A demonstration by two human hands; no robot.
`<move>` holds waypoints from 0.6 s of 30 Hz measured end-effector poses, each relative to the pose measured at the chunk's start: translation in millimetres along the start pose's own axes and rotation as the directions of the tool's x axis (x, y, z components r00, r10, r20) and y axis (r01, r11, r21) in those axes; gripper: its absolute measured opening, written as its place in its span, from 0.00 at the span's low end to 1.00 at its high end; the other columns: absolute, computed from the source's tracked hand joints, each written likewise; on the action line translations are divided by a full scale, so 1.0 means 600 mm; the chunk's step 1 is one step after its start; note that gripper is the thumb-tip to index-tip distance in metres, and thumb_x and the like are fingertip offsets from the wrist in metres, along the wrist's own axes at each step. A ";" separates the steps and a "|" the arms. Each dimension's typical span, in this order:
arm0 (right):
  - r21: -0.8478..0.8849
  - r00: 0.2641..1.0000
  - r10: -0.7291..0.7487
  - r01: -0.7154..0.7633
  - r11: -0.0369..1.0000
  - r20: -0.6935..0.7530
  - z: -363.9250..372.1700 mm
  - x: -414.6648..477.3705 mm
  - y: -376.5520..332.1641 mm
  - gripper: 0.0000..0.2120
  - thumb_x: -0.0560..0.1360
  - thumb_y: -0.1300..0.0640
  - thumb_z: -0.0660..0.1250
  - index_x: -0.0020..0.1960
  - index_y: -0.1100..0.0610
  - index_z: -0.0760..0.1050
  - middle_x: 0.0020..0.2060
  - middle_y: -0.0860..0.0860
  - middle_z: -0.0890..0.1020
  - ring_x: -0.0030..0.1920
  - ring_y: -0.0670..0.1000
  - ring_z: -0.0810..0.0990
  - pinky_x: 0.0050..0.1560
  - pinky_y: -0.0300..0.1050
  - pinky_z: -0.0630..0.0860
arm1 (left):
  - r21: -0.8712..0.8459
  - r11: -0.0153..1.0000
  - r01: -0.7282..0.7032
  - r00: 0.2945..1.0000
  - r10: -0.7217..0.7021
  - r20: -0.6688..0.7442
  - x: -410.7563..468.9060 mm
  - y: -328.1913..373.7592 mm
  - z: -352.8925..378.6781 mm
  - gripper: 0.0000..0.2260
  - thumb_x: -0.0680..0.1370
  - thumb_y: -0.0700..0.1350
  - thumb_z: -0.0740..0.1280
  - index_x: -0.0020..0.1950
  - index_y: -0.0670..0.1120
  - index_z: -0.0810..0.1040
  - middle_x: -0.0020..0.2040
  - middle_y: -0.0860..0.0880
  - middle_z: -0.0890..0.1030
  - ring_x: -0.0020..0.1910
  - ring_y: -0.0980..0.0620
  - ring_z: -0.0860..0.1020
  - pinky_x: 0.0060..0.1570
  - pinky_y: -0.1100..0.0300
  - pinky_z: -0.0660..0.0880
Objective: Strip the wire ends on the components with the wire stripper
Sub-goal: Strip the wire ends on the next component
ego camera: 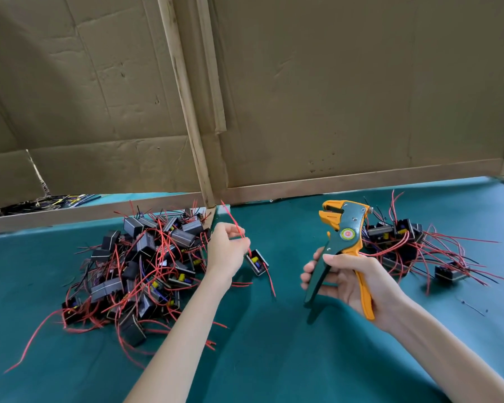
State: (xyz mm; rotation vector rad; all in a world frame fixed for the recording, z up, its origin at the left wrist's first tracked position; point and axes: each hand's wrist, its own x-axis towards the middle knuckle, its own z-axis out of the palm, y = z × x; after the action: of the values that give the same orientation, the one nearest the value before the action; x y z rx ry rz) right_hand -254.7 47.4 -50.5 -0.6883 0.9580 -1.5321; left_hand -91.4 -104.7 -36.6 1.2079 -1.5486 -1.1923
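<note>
Right hand [352,283] grips the green-and-orange wire stripper [345,237], and left hand [226,251] pinches the thin, floppy red wire [234,221] of a light black box [256,261], probably best held near its tip.

A table [274,359] covered in dark teal cloth fills the lower half of the frame. At left centre a large heap of components [140,266], small black boxes tangled with red and black wires, lies on the cloth, and a smaller heap [405,242] of the same lies at right centre, its red wires splayed toward the right edge. Along the back, cardboard panels [346,97] in wooden frames stand on the table, and a few dark wire scraps [474,306] lie on the cloth at lower right.
</note>
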 end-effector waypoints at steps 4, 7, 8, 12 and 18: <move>0.013 1.000 -0.007 0.007 1.000 -0.015 0.000 0.000 -0.004 0.10 0.68 0.62 0.67 0.48 0.65 0.76 0.42 0.64 0.81 0.43 0.63 0.83 0.44 0.56 0.82 | 0.484 0.858 -0.170 0.964 0.246 -0.098 -0.008 0.010 -0.001 0.27 0.74 0.30 0.67 0.70 0.43 0.61 0.67 0.42 0.64 0.61 0.45 0.71 0.53 0.61 0.71; 0.012 1.000 -0.005 0.006 1.000 -0.017 -0.001 -0.001 -0.004 0.10 0.68 0.62 0.66 0.48 0.65 0.75 0.42 0.64 0.81 0.43 0.63 0.83 0.45 0.57 0.82 | 0.681 0.676 -0.281 0.896 0.440 -0.067 -0.016 0.025 -0.009 0.31 0.73 0.28 0.66 0.73 0.44 0.61 0.68 0.43 0.61 0.65 0.44 0.63 0.52 0.62 0.64; 0.010 1.000 -0.005 0.005 1.000 -0.017 -0.001 -0.001 -0.004 0.11 0.68 0.62 0.67 0.48 0.65 0.76 0.42 0.64 0.81 0.43 0.63 0.83 0.45 0.57 0.82 | 0.703 0.613 -0.361 0.882 0.468 0.044 -0.014 0.029 -0.014 0.28 0.72 0.28 0.66 0.70 0.45 0.66 0.66 0.44 0.64 0.65 0.46 0.63 0.52 0.63 0.63; -0.005 1.000 -0.001 0.001 1.000 -0.008 -0.001 -0.001 -0.002 0.11 0.67 0.61 0.67 0.48 0.65 0.75 0.42 0.65 0.82 0.43 0.63 0.83 0.45 0.57 0.82 | 0.561 0.591 -0.580 0.775 0.187 0.604 -0.011 0.042 -0.035 0.13 0.72 0.34 0.71 0.52 0.49 0.82 0.55 0.48 0.77 0.55 0.51 0.73 0.56 0.61 0.68; -0.025 1.000 0.010 -0.010 1.000 0.000 0.003 -0.003 -0.004 0.13 0.67 0.62 0.67 0.50 0.65 0.74 0.41 0.64 0.81 0.43 0.63 0.83 0.45 0.57 0.82 | 0.480 0.680 -0.555 0.784 0.235 0.574 -0.010 0.020 -0.027 0.06 0.72 0.36 0.73 0.45 0.45 0.85 0.45 0.48 0.83 0.44 0.52 0.78 0.41 0.75 0.67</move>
State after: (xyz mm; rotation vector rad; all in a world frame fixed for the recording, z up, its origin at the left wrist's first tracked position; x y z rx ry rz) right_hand -253.9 48.6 -47.6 -0.6999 0.9804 -1.5132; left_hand -77.0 -101.1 -21.8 0.8819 -2.5900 -0.6809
